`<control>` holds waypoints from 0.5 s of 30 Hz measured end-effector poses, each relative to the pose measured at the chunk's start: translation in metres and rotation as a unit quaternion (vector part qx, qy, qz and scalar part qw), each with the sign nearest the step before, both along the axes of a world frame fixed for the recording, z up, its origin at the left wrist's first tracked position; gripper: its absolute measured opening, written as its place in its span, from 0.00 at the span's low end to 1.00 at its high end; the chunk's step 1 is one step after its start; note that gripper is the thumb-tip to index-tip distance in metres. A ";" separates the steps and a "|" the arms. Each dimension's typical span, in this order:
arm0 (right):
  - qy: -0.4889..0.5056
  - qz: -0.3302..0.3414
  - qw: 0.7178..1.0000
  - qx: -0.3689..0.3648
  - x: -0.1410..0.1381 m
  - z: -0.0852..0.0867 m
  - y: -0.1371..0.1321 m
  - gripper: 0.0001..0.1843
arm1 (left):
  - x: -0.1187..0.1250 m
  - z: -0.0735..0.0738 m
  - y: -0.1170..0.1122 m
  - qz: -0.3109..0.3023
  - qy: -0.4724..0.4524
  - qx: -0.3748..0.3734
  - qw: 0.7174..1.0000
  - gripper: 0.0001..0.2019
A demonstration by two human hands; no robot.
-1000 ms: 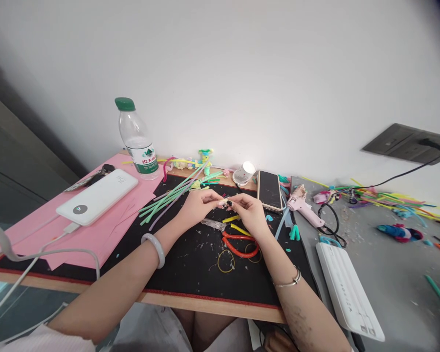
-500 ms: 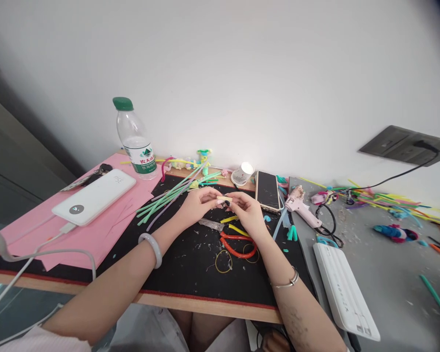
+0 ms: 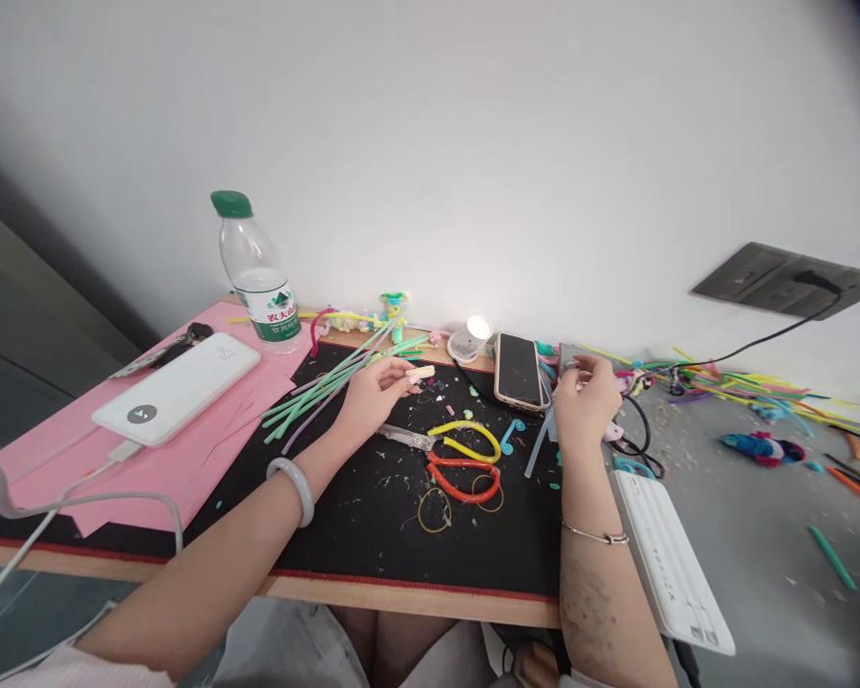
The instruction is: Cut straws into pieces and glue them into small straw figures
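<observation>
My left hand [image 3: 378, 390] is closed in a pinch over the black mat. Between thumb and fingers it has a short pale-yellow strip [image 3: 422, 372], one end pointing right. My right hand [image 3: 586, 399] is over the hot glue gun at the mat's right edge, its fingers curled round the gun's body. Most of the gun is hidden by that hand; a bit of its pink handle [image 3: 613, 432] shows to the right. Scissors [image 3: 465, 457] with yellow and red handles lie between my forearms. A translucent glue stick [image 3: 539, 445] lies left of my right hand.
Green and purple pipe cleaners [image 3: 322, 392] lie left of my left hand. A bottle [image 3: 262, 287] and a white power bank [image 3: 179, 390] rest on pink paper [image 3: 215, 468]. A phone [image 3: 519, 373], a paper cup [image 3: 469, 339] and another white power bank [image 3: 677, 564] are nearby.
My right hand has left the pale-yellow strip and moved right onto the hot glue gun. My left hand keeps the strip and has shifted slightly left.
</observation>
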State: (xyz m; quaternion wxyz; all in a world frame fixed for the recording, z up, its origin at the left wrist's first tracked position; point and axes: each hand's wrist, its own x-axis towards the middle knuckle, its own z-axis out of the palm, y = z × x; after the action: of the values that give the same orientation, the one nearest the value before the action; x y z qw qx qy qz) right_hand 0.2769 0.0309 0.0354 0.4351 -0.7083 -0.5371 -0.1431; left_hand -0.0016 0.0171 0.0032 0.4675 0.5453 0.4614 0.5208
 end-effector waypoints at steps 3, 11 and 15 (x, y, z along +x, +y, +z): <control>-0.007 -0.099 0.992 -0.081 0.017 -0.007 0.001 0.19 | 0.000 0.000 0.000 0.008 0.000 0.000 1.000 0.13; 0.012 -0.149 0.950 -0.275 0.044 -0.019 -0.004 0.28 | 0.000 0.001 0.000 -0.002 -0.005 -0.002 1.000 0.13; 0.024 -0.164 0.940 -0.297 0.044 -0.015 -0.004 0.27 | 0.000 0.002 0.000 -0.004 -0.003 -0.011 1.000 0.10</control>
State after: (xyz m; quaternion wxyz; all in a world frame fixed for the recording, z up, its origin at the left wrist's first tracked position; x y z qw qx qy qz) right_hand 0.3206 0.0267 0.0208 0.1882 -0.8867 -0.4213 -0.0288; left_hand -0.0012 0.0170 0.0049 0.4769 0.5399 0.4639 0.5156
